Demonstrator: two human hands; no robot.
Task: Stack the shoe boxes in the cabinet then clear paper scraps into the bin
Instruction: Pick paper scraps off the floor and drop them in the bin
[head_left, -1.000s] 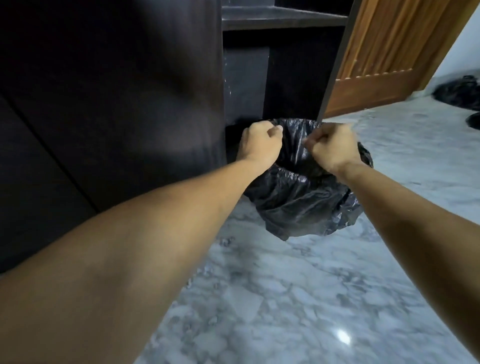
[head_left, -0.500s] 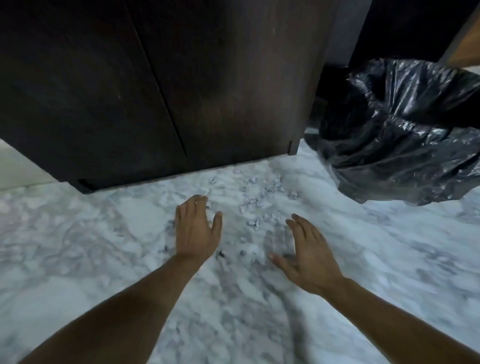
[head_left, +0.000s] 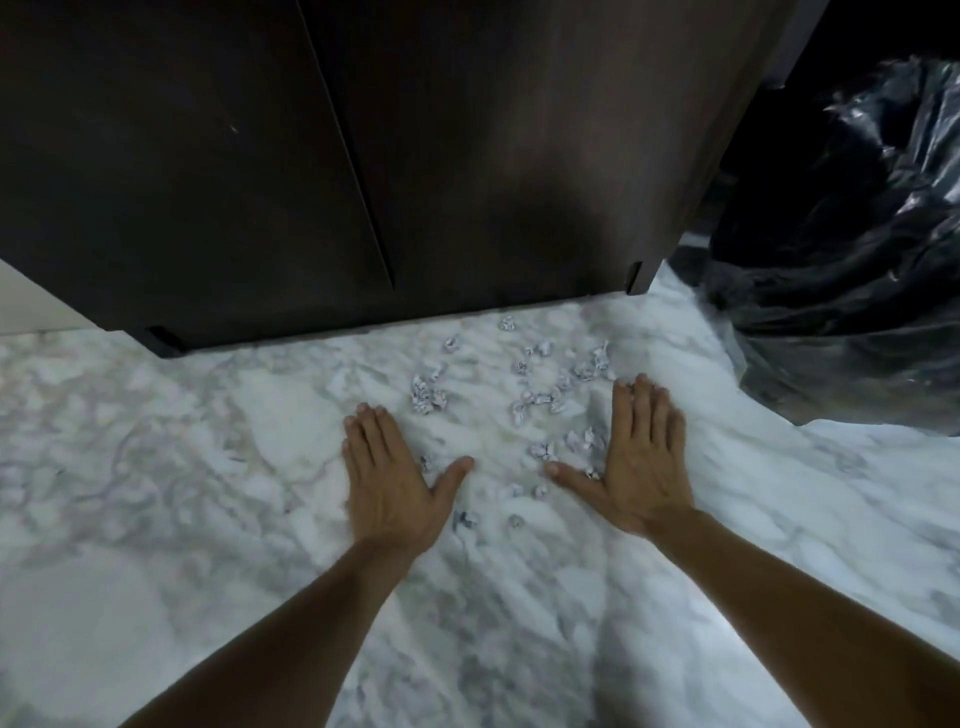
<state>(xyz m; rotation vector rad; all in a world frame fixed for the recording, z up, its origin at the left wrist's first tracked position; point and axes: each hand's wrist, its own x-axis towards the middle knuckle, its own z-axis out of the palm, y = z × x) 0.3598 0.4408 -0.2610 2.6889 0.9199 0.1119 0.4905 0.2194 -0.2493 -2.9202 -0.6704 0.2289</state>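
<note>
Paper scraps (head_left: 540, 402) lie scattered on the marble floor (head_left: 208, 467) in front of the closed dark cabinet (head_left: 363, 156). The left hand (head_left: 392, 478) and right hand (head_left: 631, 457) rest flat on the floor, fingers straight, thumbs spread, flanking the scraps; some touch the right hand. The bin (head_left: 841, 260), lined with black plastic, stands at right, contents unseen.

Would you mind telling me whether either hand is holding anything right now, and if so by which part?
Nothing is held: the left hand and right hand lie flat and open beside the paper scraps.
</note>
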